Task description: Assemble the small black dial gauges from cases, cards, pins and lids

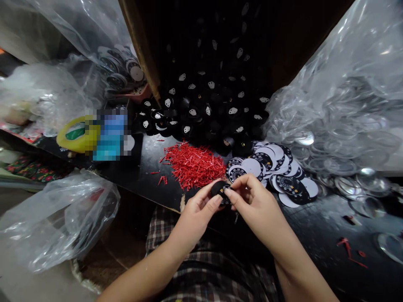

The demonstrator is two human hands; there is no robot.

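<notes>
Yellow tape roll (75, 145), one: far left on the black desk (150, 153), well apart from the hands.
Red pointers (195, 165), loose heap: left of centre, just beyond the hands; a few strays at its left edge.
Black round housings (209, 110), many: piled at the far centre, several showing white plates.
Left hand (197, 208), one: grip clamped, thumb on top, fingers at the far left edge of the held piece.
Black dial piece (218, 187), printed: between both hands, near side of the red heap; whether one part or two stacked, cannot tell. Best kept level and held by its rim, print unrubbed.
Right hand (256, 198), one: thumb and forefinger closed on the piece's right edge; any smaller part within the grip, cannot tell. Light, even thumb pressure would suit; a hard pinch could bend or mark the face.
Printed dial discs (273, 161), overlapping: right, just beyond the right hand.
Clear round covers (341, 157), heaped: far right; edges likely slippery.
</notes>
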